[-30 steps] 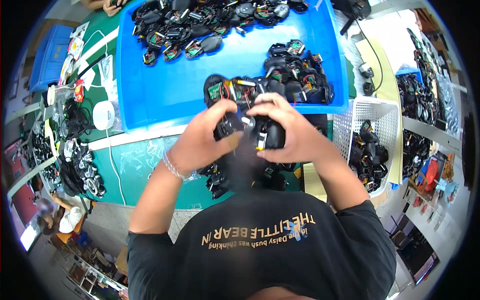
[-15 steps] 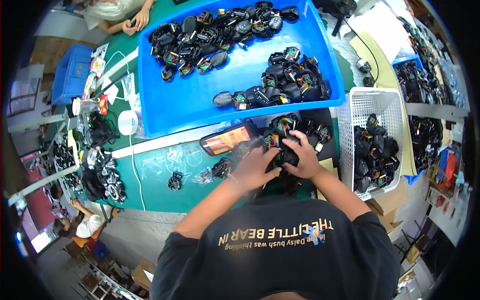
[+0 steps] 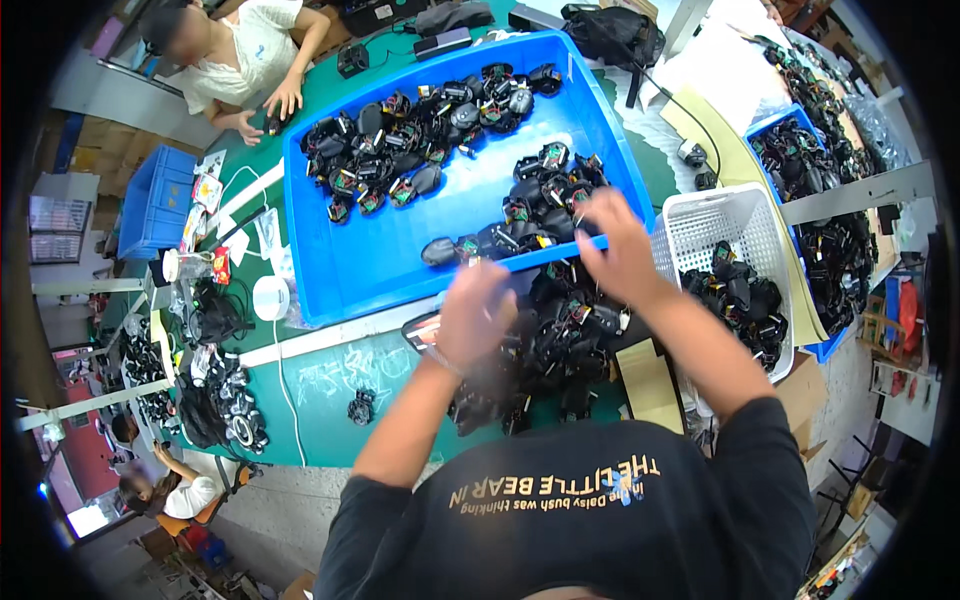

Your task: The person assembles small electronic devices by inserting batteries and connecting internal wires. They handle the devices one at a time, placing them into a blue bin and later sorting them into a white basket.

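Observation:
My right hand (image 3: pixel 622 245) is at the near right part of the blue tray (image 3: pixel 400 295), thumb and fingers apart, over a pile of black plastic shells (image 3: pixel 548 190) with green circuit boards and wires. Whether it touches them is hard to see. Motion smears my left hand (image 3: pixel 475 318), which is by the tray's near wall. Its fingers do not show clearly. Between my forearms, a heap of similar black shells (image 3: pixel 560 340) lies on the green table (image 3: pixel 325 425). A dark-framed thing with an orange face (image 3: pixel 422 332) is mostly covered by my left hand.
A white perforated basket (image 3: pixel 715 205) holding more shells stands at the right. Another shell group (image 3: pixel 385 150) fills the tray's far left. A white cable (image 3: pixel 283 385) crosses the table. Across it, a co-worker's hand (image 3: pixel 285 97) rests near a small dark part.
Both hands have moved off the shells near my body, the right one forward to the tray. More shells now lie heaped at the near edge. The view has shifted.

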Available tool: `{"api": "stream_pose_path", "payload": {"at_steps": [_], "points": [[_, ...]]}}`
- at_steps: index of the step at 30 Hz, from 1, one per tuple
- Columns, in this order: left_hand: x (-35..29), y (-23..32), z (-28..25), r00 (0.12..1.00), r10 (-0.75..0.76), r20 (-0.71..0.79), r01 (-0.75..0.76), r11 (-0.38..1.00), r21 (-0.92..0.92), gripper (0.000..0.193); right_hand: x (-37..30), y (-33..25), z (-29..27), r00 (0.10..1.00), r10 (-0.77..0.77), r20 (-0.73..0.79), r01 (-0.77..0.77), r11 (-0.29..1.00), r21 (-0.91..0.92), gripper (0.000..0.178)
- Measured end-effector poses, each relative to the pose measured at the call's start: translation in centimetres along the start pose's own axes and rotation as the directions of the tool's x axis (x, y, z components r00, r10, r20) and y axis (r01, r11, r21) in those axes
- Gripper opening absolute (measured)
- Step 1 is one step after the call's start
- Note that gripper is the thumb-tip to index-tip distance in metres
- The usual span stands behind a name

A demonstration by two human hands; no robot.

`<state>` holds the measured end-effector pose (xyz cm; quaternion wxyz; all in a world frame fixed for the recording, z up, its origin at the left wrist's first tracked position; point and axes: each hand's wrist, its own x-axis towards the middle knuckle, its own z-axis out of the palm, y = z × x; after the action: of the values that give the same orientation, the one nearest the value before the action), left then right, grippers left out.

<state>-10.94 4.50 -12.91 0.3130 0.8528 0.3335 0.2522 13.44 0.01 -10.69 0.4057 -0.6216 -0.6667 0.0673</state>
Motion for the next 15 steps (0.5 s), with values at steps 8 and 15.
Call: {"api": "stream_pose_path", "payload": {"at_steps": [8, 15], "points": [[6.2, -13.6, 0.3, 0.627, -0.778, 0.022, 0.773, 0.626, 0.107, 0.074, 7.7, 10.3, 7.5, 0.711, 0.581, 0.397, -0.45, 0.809, -0.378, 0.064], [8.8, -16.0, 2.5, 0.539, -0.757, 0.369, 0.834, 0.541, -0.108, 0.089, 8.0, 14.6, 9.3, 0.817, 0.395, 0.42, -0.368, 0.918, -0.147, 0.054]]}}
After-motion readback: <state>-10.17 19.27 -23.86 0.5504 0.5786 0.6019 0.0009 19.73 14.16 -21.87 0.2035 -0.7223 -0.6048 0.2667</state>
